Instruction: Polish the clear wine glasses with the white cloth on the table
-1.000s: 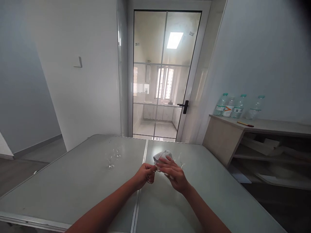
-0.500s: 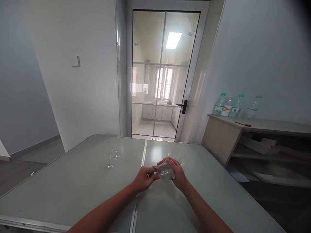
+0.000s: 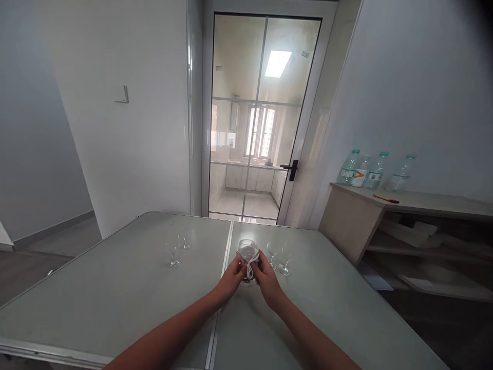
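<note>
My left hand [image 3: 232,277] and my right hand [image 3: 265,275] meet over the middle seam of the grey folding table [image 3: 115,298]. Between them they hold a small clear stemmed glass [image 3: 247,251], upright, with a white cloth [image 3: 251,266] wrapped round its lower part. Both hands have their fingers closed round the glass and cloth. Two more stemmed glasses [image 3: 279,255] stand on the table just right of my right hand. Another pair of glasses [image 3: 177,249] stands to the left of my left hand.
A glass door [image 3: 262,118] with a black handle is beyond the table's far edge. A wooden shelf unit [image 3: 385,216] at the right carries several water bottles [image 3: 370,172] and a pencil. A light switch [image 3: 122,94] is on the left wall.
The glass has turned upright with its bowl showing above the cloth. My right hand dropped from covering the glass to gripping it low, uncovering the two glasses behind.
</note>
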A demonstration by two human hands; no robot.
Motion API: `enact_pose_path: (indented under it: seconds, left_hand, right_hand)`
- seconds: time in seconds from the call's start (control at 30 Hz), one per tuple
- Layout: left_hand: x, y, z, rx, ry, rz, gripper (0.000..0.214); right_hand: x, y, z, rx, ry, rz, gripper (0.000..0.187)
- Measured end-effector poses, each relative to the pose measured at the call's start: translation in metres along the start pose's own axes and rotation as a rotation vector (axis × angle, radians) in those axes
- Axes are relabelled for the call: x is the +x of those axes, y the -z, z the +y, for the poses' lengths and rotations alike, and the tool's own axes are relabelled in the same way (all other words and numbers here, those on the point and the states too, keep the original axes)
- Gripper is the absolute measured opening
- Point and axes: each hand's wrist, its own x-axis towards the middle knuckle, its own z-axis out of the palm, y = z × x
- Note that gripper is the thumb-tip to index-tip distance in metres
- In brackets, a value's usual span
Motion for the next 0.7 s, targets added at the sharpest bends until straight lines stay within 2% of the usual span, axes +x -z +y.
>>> enact_pose_path:
  seconds: [0.1,0.17,0.27,0.4,0.47,0.57,0.7]
  left_hand:
    - [-0.001,0.003,0.001,0.233,-0.062,0.056,0.039]
    - [-0.003,0.006,0.006,0.384,-0.081,0.084,0.028]
    - [-0.004,0.007,0.012,0.441,-0.102,0.050,0.023]
    - [-0.005,0.000,0.011,0.278,-0.046,-0.088,0.035]
    - [-0.005,-0.003,0.011,0.176,0.013,-0.171,0.043]
    - [-0.008,-0.001,0.018,-0.012,0.103,-0.323,0.046]
    - [-0.011,0.007,0.032,-0.297,0.263,-0.544,0.046]
  right_hand:
    - [0.000,0.004,0.004,-0.050,-0.040,-0.011,0.052]
    - [-0.001,0.006,0.002,-0.036,-0.014,-0.050,0.053]
    - [-0.004,0.006,-0.006,0.030,0.044,-0.039,0.055]
    - [-0.006,0.007,-0.014,0.031,0.065,0.106,0.063]
    - [-0.006,0.010,-0.019,0.017,0.087,0.127,0.063]
    - [-0.005,0.016,-0.025,0.089,0.082,0.067,0.056]
    - [-0.002,0.021,-0.025,0.248,-0.043,-0.110,0.056]
